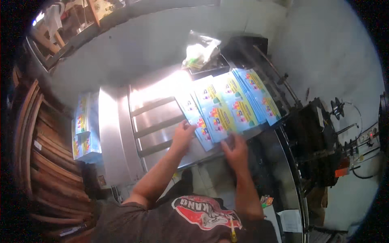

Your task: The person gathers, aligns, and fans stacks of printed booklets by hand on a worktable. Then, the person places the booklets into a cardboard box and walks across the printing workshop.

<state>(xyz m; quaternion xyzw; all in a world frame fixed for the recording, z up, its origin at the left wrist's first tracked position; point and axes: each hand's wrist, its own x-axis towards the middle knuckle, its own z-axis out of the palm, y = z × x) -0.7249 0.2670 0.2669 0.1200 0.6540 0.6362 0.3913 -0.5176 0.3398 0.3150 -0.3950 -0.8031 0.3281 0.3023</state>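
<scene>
So the printed sheets (222, 117) sit on the right half of the slotted metal worktop (156, 138), overlapping in a row from around its middle over toward its right end, with their lower corners close to the near edge. Left hand (185, 133) is at the left side of the row, fingers loosely bent; right hand (235, 149) is at the near side, thumb and fingers apart. Can't tell if either one's really pinching paper.

What I'd worry about: the pile isn't squared up, so a nudge from the left hand could fan it out more. Tug too hard from the right hand and a corner might get creased or slip over that near edge. Slick-looking paper on bare metal probably slides easily too.

Looks-wise, they're light blue with yellow panels and little colourful figures, flat as far as I can see. Glare washes out the worktop's far edge, so details there are anyone's guess.
</scene>
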